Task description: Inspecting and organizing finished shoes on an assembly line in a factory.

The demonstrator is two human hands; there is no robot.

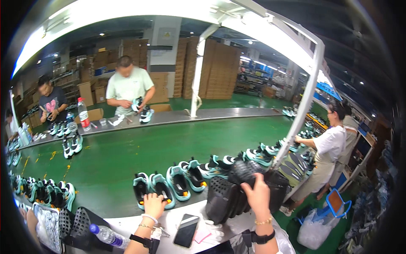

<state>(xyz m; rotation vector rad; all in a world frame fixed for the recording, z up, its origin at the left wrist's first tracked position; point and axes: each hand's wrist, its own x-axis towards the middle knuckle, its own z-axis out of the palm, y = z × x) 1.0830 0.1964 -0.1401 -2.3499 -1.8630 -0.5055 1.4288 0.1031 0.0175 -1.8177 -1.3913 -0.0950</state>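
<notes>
A pair of black shoes with mint-green soles, a left shoe [141,186] and a right shoe [160,186], stands on the green belt in front of me. Across their near ends lies my left hand [154,205], its fingers spread and touching them. To the right, my right hand [259,193] grips a black perforated shoe insert [242,171], lifted and blurred by motion. Just beneath it stands a stack of similar black perforated inserts [220,198] at the edge of the white ledge. My right fingertips are partly hidden behind the held insert.
More shoes [178,183] line the belt's near side toward the right; others [67,194] crowd the left. A phone [186,230], pink paper [202,233] and a bottle [109,236] lie close to me. Several co-workers stand around the belt [220,132]. A white post [301,114] rises at right.
</notes>
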